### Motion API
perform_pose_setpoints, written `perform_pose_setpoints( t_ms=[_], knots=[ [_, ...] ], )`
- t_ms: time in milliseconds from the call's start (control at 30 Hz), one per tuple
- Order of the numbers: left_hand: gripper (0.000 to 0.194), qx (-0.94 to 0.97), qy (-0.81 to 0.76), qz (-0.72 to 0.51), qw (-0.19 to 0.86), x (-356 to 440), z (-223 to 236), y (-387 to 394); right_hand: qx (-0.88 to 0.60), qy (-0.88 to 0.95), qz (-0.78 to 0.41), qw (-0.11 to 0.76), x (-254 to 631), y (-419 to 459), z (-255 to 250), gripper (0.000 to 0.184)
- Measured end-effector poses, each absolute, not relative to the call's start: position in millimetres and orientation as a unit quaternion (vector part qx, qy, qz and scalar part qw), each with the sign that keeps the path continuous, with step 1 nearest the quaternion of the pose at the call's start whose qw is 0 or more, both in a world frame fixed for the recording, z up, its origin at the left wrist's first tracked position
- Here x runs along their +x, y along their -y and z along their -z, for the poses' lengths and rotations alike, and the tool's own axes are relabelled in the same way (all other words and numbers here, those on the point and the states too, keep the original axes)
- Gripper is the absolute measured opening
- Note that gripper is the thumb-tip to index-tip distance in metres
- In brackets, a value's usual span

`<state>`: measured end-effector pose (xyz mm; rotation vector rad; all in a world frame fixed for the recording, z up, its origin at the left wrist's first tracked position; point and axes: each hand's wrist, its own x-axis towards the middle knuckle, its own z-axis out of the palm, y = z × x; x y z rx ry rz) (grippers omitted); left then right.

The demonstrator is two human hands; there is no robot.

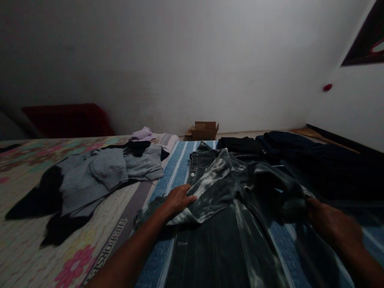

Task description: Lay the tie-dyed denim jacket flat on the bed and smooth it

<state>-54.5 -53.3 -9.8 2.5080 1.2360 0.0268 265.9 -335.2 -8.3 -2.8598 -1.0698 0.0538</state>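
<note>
A dark grey denim jacket [210,240] with pale, bleached-looking patches lies spread on the blue striped cloth, its collar end away from me. A light metal button shows near its collar. My left hand [179,199] rests on the jacket's left part, where a pale-patched piece is folded across the front; its thumb stands apart from the fingers. On the right, my right hand [334,224] is closed around the end of a jacket sleeve [276,180], which is raised and bent off the cloth. That hand and the sleeve end are slightly blurred.
Grey and black clothes [111,172] lie loosely on a floral sheet [27,248] at left. Dark folded clothes [318,160] are stacked at right. A blue striped cloth [172,176] lies underneath. Beyond are an open cardboard box [205,131] and a white wall [192,60].
</note>
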Motion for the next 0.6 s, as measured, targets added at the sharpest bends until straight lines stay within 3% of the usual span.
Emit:
perform_pose_setpoints(
  t_ms=[100, 200, 267, 367, 600],
  knots=[
    [0.027, 0.884, -0.434, -0.006, 0.175, -54.7, 9.7, 52.6, -0.928, 0.358, 0.044, 0.088, 243.6, 343.7, 13.3, 0.036],
    [0.029, 0.887, -0.425, -0.007, 0.179, -54.2, 10.2, 51.4, -0.856, 0.440, 0.118, 0.246, 208.3, 334.9, 0.6, 0.036],
    [0.028, 0.889, -0.420, -0.008, 0.182, -53.3, 10.4, 50.7, -0.748, 0.575, 0.049, 0.326, 189.0, 315.6, -10.2, 0.031],
    [0.028, 0.888, -0.420, -0.011, 0.187, -52.7, 9.3, 51.4, -0.656, 0.662, -0.036, 0.361, 179.8, 277.7, -14.7, 0.032],
    [0.034, 0.880, -0.418, -0.024, 0.225, -65.8, -6.0, 68.3, -0.784, 0.580, -0.106, 0.192, 185.1, 258.4, 28.8, 0.040]
  ],
)
